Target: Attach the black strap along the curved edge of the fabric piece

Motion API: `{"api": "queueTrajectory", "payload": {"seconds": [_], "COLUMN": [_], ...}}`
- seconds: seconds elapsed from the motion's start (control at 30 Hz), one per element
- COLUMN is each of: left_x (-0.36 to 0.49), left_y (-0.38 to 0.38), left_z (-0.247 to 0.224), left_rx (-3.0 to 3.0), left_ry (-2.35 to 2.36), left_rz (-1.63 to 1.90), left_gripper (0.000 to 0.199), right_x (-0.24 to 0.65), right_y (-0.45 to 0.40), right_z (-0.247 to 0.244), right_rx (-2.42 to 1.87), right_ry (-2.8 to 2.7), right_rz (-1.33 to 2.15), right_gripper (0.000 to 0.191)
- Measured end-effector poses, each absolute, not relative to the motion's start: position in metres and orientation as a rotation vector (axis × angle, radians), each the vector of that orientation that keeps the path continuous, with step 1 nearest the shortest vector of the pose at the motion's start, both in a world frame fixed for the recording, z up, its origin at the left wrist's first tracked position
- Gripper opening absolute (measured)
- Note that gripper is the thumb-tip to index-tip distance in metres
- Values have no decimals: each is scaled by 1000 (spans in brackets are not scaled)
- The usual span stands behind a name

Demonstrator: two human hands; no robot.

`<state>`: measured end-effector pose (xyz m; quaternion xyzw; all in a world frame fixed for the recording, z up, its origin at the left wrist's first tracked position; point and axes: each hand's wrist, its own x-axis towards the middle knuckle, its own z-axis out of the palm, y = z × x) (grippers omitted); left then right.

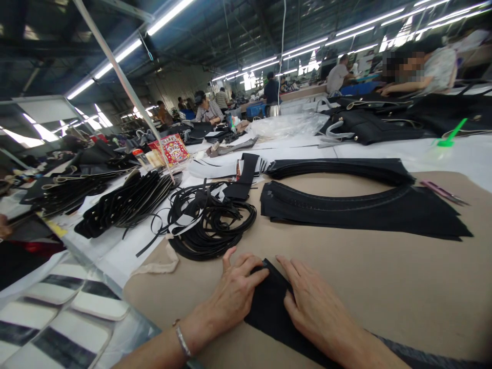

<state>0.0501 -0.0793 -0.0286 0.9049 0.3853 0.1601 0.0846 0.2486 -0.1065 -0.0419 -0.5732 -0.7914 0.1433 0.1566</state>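
A black fabric piece (267,303) lies slantwise on the beige board, its narrow end pointing away from me. My left hand (236,287) is at that end, thumb and bent fingers closed on the upper left edge, one finger raised. Along the right edge rests my right hand (315,300), fingers stretched out and thumb lying on the cloth. The piece's near part runs beneath my right forearm, where it is hidden. Beyond my hands are a stack of curved black pieces (346,207) and a second stack (334,169) behind it.
Coiled black strips (211,225) lie left of the stacks. Pink-handled snips (442,192) rest at the right. Black layered panels (126,202) and white pieces with dark bands (57,312) are on the left. Black bags (380,125) and several people are farther back.
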Motion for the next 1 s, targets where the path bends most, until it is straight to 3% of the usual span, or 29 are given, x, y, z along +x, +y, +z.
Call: {"api": "queueTrajectory", "payload": {"seconds": [0.17,0.5,0.83,1.0], "left_x": [63,64,94,97], "left_y": [-75,-69,-79,-78], "left_z": [-27,-25,-28,-27], "left_rx": [2608,2780,2685,2709], "left_ry": [1181,1115,1004,932], "left_rz": [587,426,501,559], "left_gripper": [46,43,30,34], "right_x": [252,261,267,275], "right_y": [-110,-118,-118,-123], "right_z": [-46,-21,-17,-15], "right_rx": [-1605,-1728,-1798,-1772], "right_ry": [-2276,-2312,-2233,-2212], "right_rz": [381,479,564,604], "right_gripper": [41,10,6,9]}}
